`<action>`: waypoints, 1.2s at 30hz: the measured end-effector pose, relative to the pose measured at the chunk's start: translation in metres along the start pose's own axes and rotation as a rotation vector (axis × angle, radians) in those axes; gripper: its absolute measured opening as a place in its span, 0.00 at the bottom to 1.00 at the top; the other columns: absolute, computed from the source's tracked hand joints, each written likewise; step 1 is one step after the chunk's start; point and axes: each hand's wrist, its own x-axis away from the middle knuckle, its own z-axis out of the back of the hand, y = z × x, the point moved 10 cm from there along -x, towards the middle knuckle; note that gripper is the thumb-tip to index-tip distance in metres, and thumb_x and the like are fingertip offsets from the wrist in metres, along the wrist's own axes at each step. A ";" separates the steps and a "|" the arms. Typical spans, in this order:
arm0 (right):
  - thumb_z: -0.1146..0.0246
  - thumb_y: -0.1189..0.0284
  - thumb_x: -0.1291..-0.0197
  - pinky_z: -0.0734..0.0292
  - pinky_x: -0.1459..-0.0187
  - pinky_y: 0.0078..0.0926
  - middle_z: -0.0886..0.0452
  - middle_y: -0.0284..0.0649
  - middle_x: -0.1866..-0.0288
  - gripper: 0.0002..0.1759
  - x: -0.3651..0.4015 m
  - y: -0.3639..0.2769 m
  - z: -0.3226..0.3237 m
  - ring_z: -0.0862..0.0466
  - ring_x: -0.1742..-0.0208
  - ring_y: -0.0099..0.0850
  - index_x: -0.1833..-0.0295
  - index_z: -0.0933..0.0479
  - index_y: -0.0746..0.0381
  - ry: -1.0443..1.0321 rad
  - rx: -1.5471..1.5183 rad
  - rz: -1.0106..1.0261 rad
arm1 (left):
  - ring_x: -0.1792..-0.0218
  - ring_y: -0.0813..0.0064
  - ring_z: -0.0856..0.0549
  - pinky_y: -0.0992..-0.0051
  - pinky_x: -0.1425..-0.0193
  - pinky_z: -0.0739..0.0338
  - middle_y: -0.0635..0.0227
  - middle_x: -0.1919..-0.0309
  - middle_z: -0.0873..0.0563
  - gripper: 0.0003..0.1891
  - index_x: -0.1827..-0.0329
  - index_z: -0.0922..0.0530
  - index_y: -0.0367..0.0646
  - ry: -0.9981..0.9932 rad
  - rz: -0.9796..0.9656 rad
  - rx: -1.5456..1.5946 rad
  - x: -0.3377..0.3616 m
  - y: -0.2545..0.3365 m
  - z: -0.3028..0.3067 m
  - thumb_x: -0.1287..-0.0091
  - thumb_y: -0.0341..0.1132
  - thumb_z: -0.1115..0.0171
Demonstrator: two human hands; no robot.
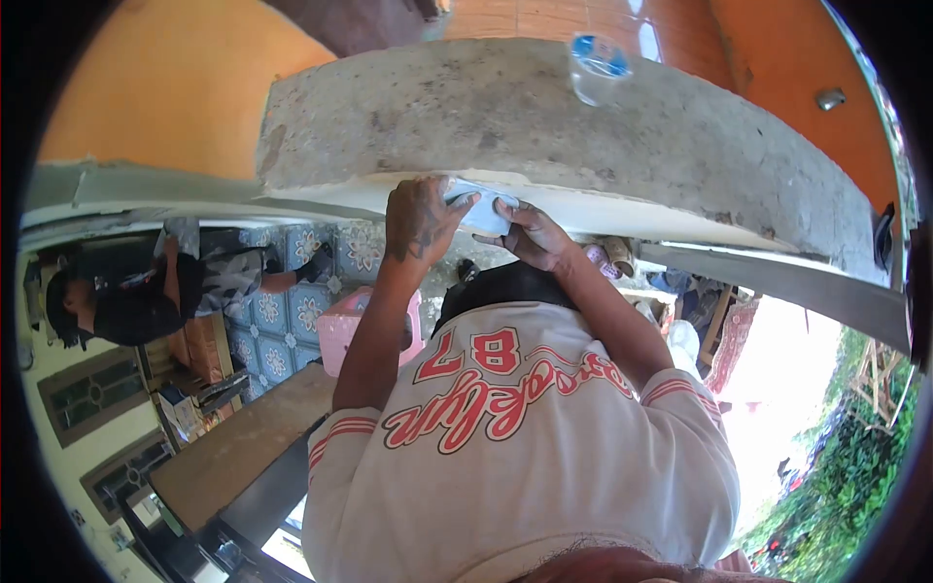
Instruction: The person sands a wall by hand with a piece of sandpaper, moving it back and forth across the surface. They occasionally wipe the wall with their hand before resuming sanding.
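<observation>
A small light blue piece (483, 210), flat-sided like a folded sheet or packet, is held between my two hands at the near edge of the concrete ledge (408, 117). My left hand (423, 219) grips its left side, the thumb lying across it. On its right side, my right hand (533, 235) pinches it with thumb and fingers. The exact kind of the piece cannot be made out. Just above my hands runs the ledge's whitish front face.
A clear plastic cup (600, 73) with a blue label stands on the ledge. Below are a pink plastic stool (342, 330) and patterned blue tiles (277, 321). Another person (136, 301) is at the left, near a brown-topped table (233, 452). Green plants (855, 486) are at the right.
</observation>
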 end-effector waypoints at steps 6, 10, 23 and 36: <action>0.40 0.64 0.29 0.28 0.41 0.31 0.18 0.41 0.47 0.21 0.158 -0.107 0.105 0.19 0.46 0.30 0.42 0.26 0.70 0.282 0.066 0.221 | 0.64 0.43 0.15 0.56 0.57 0.22 0.42 0.71 0.16 0.30 0.64 0.16 0.31 0.111 -0.063 0.313 0.001 0.155 -0.089 0.40 0.58 0.33; 0.40 0.65 0.29 0.26 0.45 0.29 0.18 0.41 0.50 0.20 0.261 -0.170 0.166 0.18 0.50 0.30 0.44 0.25 0.72 0.564 0.254 0.303 | 0.65 0.52 0.14 0.59 0.56 0.23 0.49 0.70 0.14 0.23 0.64 0.17 0.31 -0.044 -0.146 0.744 -0.007 0.246 -0.145 0.36 0.49 0.32; 0.37 0.61 0.33 0.28 0.46 0.28 0.16 0.43 0.51 0.25 0.367 -0.272 0.107 0.20 0.51 0.28 0.43 0.23 0.72 1.054 1.297 0.275 | 0.44 0.71 0.22 0.66 0.42 0.22 0.69 0.46 0.20 0.21 0.37 0.28 0.47 -1.024 0.200 1.923 0.014 0.336 -0.233 0.31 0.39 0.35; 0.38 0.69 0.32 0.27 0.50 0.27 0.17 0.39 0.57 0.18 0.050 -0.090 -0.057 0.22 0.55 0.25 0.46 0.23 0.73 0.595 1.436 0.175 | 0.42 0.72 0.20 0.67 0.38 0.25 0.66 0.42 0.21 0.24 0.33 0.30 0.40 -0.727 0.074 2.052 0.013 -0.036 -0.168 0.28 0.39 0.39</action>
